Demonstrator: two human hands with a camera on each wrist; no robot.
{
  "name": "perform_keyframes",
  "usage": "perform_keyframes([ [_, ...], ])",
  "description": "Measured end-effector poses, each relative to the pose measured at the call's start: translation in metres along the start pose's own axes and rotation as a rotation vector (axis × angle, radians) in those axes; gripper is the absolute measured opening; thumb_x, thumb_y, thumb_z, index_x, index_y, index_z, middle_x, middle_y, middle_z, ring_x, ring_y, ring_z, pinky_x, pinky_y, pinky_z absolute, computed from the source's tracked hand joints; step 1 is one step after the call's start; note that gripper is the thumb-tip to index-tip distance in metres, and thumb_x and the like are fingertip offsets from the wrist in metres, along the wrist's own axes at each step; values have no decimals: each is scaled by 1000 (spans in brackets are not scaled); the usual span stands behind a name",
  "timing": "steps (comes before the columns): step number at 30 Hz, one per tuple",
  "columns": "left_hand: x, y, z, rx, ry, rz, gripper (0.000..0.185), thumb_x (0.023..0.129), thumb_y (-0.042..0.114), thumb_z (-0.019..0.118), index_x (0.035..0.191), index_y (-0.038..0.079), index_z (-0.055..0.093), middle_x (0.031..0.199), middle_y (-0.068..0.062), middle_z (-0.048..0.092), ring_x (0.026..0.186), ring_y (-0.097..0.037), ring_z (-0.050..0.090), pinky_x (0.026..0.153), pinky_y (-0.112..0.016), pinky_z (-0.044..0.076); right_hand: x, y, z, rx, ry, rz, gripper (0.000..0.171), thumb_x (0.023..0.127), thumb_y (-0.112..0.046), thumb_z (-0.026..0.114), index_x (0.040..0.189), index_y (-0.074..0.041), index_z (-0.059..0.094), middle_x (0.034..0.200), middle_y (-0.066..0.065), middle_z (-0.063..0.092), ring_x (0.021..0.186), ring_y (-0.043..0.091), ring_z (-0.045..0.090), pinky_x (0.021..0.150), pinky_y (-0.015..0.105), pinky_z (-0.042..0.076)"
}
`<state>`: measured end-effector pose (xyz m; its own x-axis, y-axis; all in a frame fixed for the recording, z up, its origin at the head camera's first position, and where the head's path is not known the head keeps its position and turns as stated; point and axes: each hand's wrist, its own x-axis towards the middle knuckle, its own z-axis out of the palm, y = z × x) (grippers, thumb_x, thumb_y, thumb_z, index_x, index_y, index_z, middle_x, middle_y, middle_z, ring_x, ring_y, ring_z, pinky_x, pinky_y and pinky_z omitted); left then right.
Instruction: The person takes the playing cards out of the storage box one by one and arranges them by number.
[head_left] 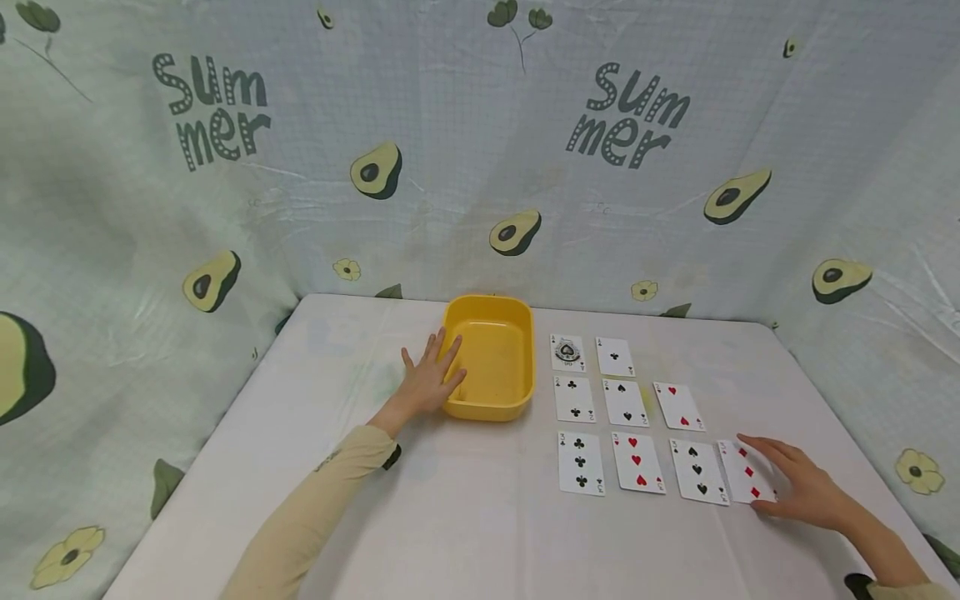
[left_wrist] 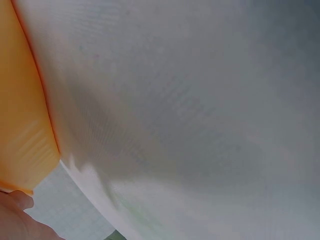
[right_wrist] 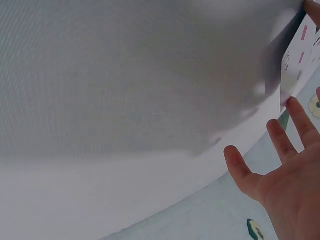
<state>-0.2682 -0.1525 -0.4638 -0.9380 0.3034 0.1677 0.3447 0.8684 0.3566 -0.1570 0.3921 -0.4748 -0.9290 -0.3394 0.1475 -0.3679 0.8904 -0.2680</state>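
Spread fingers of my left hand (head_left: 426, 382) rest over the left rim of a yellow plastic tub (head_left: 489, 410). In the left wrist view its wall (left_wrist: 25, 115) shows beside part of the hand. At the right, my right hand (head_left: 806, 492) holds the three of diamonds (head_left: 748, 472) by its two ends, between thumb and index finger; the other fingers stand spread in the right wrist view. That card lies beside the three of spades (head_left: 699, 472). Further left are the three of hearts (head_left: 637, 462) and the three of clubs (head_left: 581, 463).
Behind the threes lie the two of clubs (head_left: 574, 399), two of spades (head_left: 625, 403) and two of hearts (head_left: 678, 407). Farther back are the ace of spades (head_left: 567, 353) and ace of clubs (head_left: 615, 357). A patterned cloth (head_left: 450, 100) rises behind the white table (head_left: 465, 517).
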Motion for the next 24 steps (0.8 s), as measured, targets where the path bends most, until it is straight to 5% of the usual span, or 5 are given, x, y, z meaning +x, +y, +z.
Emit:
perform_keyframes([
  [5, 0, -1, 1, 3, 3, 3, 60, 94, 38, 38, 144, 14, 17, 150, -16, 6, 137, -38, 10, 93, -74, 1, -2, 8, 0, -5, 15, -14, 91, 52, -26, 83, 132, -15, 41, 121, 15, 44, 104, 38, 38, 66, 63, 36],
  [10, 0, 0, 1, 3, -2, 0, 59, 94, 39, 37, 144, 15, 16, 151, -16, 6, 138, -37, 8, 94, -73, 0, -5, 18, 0, 7, 35, -40, 91, 50, -24, 83, 131, -17, 42, 127, -17, 38, 108, 32, 37, 74, 56, 32],
  [13, 1, 1, 0, -7, -13, -3, 60, 94, 38, 38, 144, 15, 16, 151, -16, 5, 138, -36, 7, 94, -73, -2, -5, 18, -1, 14, -24, 14, 93, 51, -27, 83, 134, -18, 39, 134, -9, 38, 110, 36, 34, 73, 60, 31],
  [17, 1, 3, -2, -8, -17, 1, 59, 94, 35, 40, 144, 13, 16, 150, -17, 5, 137, -38, 8, 93, -73, 0, -5, 14, -4, 18, -137, 120, 96, 54, -30, 81, 136, -20, 34, 127, 23, 41, 109, 44, 30, 68, 68, 30],
  [24, 1, 4, -1, -1, -29, -6, 60, 94, 36, 38, 144, 14, 15, 150, -17, 5, 137, -37, 8, 94, -73, 0, -5, 16, -6, 17, -165, 138, 95, 56, -30, 80, 137, -24, 32, 128, 23, 38, 109, 46, 28, 67, 67, 29],
])
